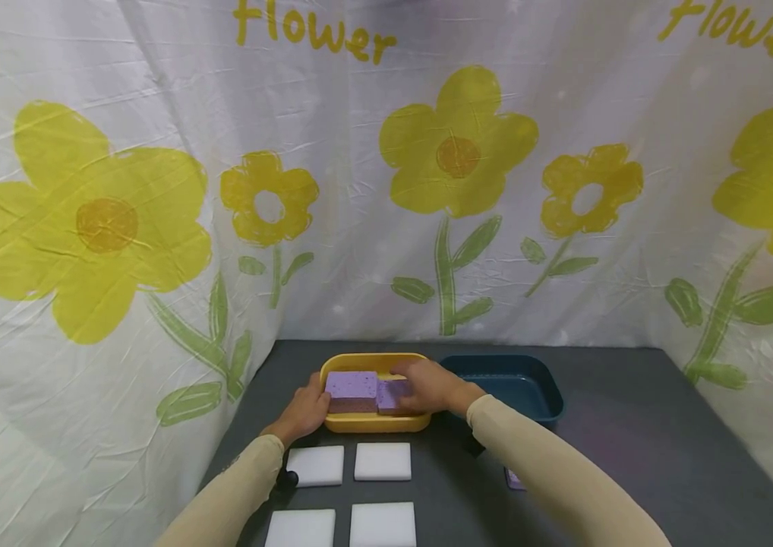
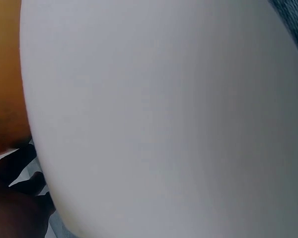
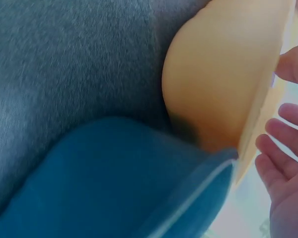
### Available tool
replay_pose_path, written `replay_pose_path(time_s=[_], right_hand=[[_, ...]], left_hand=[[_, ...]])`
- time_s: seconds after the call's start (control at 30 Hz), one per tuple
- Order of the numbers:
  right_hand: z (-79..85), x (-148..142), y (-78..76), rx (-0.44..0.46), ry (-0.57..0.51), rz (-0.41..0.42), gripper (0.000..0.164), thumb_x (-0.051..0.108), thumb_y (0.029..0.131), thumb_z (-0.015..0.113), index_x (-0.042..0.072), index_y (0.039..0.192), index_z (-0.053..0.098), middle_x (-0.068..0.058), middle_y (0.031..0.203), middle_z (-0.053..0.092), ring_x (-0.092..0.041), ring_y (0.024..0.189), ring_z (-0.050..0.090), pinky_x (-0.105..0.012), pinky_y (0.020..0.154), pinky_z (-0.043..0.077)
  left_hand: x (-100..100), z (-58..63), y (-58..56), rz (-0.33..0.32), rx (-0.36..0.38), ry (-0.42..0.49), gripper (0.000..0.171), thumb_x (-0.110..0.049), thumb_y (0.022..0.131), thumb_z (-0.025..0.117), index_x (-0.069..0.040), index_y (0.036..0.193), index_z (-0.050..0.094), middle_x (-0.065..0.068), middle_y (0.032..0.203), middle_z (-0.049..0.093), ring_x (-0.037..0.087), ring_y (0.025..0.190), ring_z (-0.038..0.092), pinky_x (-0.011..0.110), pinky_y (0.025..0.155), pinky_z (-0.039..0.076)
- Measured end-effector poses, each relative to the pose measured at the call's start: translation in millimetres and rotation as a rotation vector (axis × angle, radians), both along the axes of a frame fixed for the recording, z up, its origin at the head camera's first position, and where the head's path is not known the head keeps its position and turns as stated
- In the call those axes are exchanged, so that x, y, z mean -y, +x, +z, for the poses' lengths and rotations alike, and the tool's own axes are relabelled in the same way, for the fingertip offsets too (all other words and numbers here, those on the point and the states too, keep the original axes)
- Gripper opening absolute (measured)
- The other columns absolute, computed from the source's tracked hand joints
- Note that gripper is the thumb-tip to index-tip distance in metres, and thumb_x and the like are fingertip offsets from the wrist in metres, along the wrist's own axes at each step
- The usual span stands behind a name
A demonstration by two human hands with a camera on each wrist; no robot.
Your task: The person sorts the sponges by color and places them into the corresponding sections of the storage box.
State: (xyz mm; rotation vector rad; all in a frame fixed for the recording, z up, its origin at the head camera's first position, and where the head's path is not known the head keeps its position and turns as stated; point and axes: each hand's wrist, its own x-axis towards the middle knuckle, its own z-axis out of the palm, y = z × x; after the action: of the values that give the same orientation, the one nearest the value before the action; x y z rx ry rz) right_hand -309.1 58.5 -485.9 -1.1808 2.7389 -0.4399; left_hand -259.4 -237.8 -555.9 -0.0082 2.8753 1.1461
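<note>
A yellow basin (image 1: 376, 425) holds two purple sponges with darker sides, the left sponge (image 1: 351, 391) and the right sponge (image 1: 392, 396). My left hand (image 1: 306, 406) grips the basin's left rim, its thumb close to the left sponge. Dark fingers of that hand show beside the yellow wall in the left wrist view. My right hand (image 1: 430, 384) reaches over the basin's right side and covers part of the right sponge. In the right wrist view its fingers (image 3: 283, 134) are extended and spread behind the rim; the thumb (image 3: 294, 64) is near a small purple patch.
A dark blue basin (image 1: 550, 399) stands right beside the yellow one. Several white sponge blocks (image 1: 383, 462) lie in front on the dark table (image 1: 605, 471); one white block (image 2: 164, 119) fills the left wrist view. Something purple (image 1: 513, 480) is partly hidden by my right forearm. A flowered curtain hangs behind.
</note>
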Motion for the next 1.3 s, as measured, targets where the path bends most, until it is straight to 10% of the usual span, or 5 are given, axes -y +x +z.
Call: replay_pose_path(time_s=[0.43, 0.67, 0.9, 1.3], right_hand=[[19.0, -18.4, 12.4, -0.027, 0.017, 0.03, 0.057, 0.029, 0.101, 0.079, 0.001, 0.148, 0.064, -0.014, 0.15, 0.067, -0.034, 0.141, 0.061, -0.052, 0.122, 0.046], [-1.0, -28.3, -0.6, -0.025, -0.034, 0.097, 0.06, 0.037, 0.101, 0.077, 0.001, 0.147, 0.065, -0.015, 0.15, 0.067, -0.033, 0.139, 0.062, -0.053, 0.122, 0.046], [27.8, -35.6, 29.9, -0.13, 0.019, 0.121, 0.053, 0.028, 0.099, 0.082, 0.0, 0.142, 0.069, -0.012, 0.143, 0.071, -0.028, 0.129, 0.067, -0.051, 0.115, 0.053], [26.2, -56.5, 45.2, -0.099, 0.032, 0.126, 0.061, 0.026, 0.097, 0.083, 0.0, 0.149, 0.064, -0.014, 0.15, 0.068, -0.031, 0.14, 0.064, -0.051, 0.117, 0.051]], left_hand=[[1.3, 3.6, 0.4, -0.008, 0.007, 0.008, 0.048, -0.017, 0.113, 0.042, 0.003, 0.156, 0.036, 0.02, 0.131, 0.067, 0.026, 0.103, 0.064, 0.057, 0.102, 0.053], [1.0, 5.1, 1.1, -0.019, 0.005, 0.005, 0.046, -0.016, 0.113, 0.042, 0.004, 0.155, 0.037, 0.019, 0.128, 0.066, 0.026, 0.102, 0.063, 0.056, 0.099, 0.054], [2.7, 3.7, -2.5, -0.023, 0.014, 0.011, 0.046, -0.017, 0.113, 0.042, 0.004, 0.154, 0.036, 0.018, 0.124, 0.066, 0.025, 0.1, 0.063, 0.053, 0.096, 0.054], [1.2, 4.1, -0.7, -0.012, 0.027, 0.014, 0.048, -0.018, 0.114, 0.041, 0.003, 0.156, 0.035, 0.02, 0.133, 0.066, 0.026, 0.103, 0.063, 0.057, 0.102, 0.053]])
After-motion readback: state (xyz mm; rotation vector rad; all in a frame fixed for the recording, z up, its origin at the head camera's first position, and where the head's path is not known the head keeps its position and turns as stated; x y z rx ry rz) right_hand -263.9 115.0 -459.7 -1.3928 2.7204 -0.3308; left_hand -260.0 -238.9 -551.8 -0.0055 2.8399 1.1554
